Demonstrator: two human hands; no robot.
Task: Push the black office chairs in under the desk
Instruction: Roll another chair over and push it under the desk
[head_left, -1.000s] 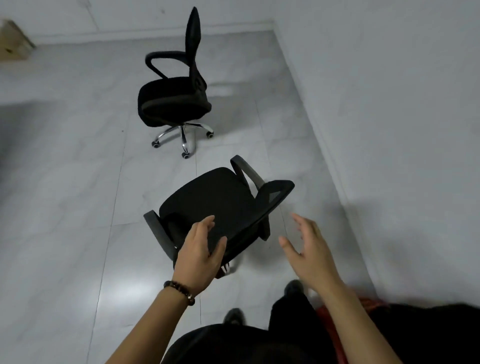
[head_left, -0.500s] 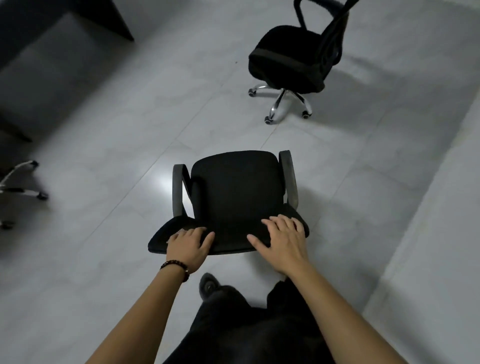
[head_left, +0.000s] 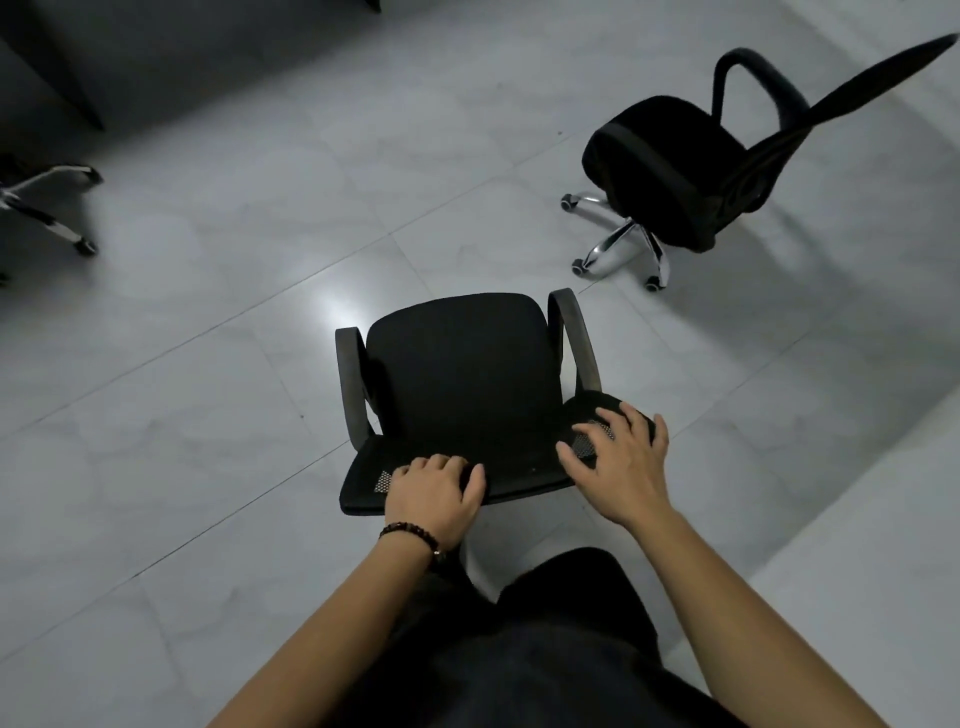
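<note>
A black office chair (head_left: 462, 374) stands right in front of me, seen from above, its seat facing away. My left hand (head_left: 434, 493) is curled over the left part of its mesh backrest top. On the right part of the backrest top rests my right hand (head_left: 621, 462), fingers spread. A second black office chair (head_left: 670, 166) with a chrome star base stands at the upper right, apart from the first. The dark desk (head_left: 47, 62) fills the top left corner; only its leg and shadowed underside show.
The chrome base and castors of a third chair (head_left: 49, 208) poke in at the left edge near the desk. Pale tiled floor (head_left: 234, 364) stretches between me and the desk. A light wall (head_left: 883, 545) runs along the right.
The view has swung left, so the desk and the second chair sit further right. The chair has turned slightly, and both hands stay on its backrest top.
</note>
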